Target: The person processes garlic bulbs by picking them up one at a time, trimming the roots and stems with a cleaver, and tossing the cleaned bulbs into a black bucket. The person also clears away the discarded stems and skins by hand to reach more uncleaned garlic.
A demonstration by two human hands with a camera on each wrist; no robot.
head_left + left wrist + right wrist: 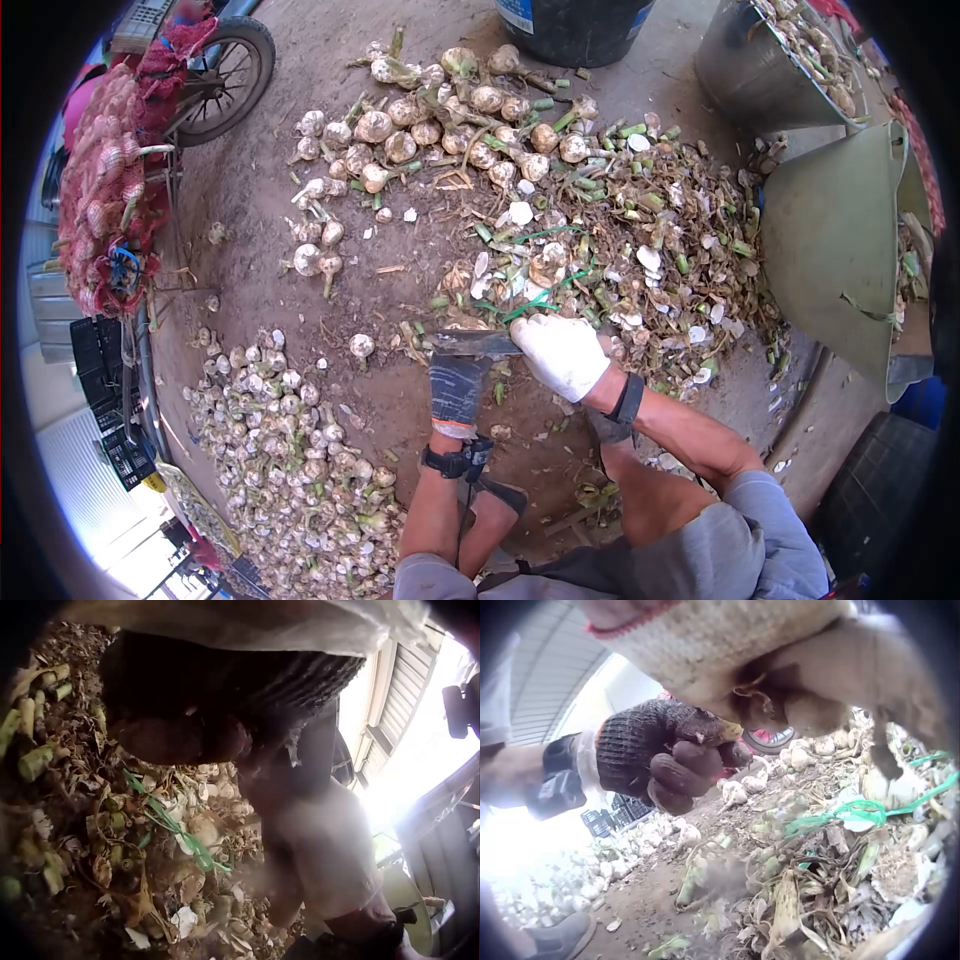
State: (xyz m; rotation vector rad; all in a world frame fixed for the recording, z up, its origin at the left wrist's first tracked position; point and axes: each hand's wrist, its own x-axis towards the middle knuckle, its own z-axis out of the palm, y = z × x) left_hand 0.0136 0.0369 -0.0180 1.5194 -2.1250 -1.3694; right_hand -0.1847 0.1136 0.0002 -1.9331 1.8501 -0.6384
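Note:
My left hand (460,390), in a dark ribbed glove with brown coated fingers, is in front of me. Its fingers (694,761) curl in the right wrist view, and a small yellowish tip (729,731) shows beside the thumb; I cannot tell whether they hold it. My right hand (562,357), white-gloved, curls close on the right. A dark, flat, blade-like strip (475,344) runs from its fingertips across the left hand's front; its grip end is hidden. Just beyond lie a garlic bulb (549,268) and a green string (545,300).
Untrimmed garlic (400,147) is heaped ahead, and many bulbs (290,450) form a pile at left. Cut stems and husks (670,230) cover the ground at right. Buckets (575,30) and a pale green tub (835,240) stand beyond. Red net sacks (105,200) hang near a wheel (235,80).

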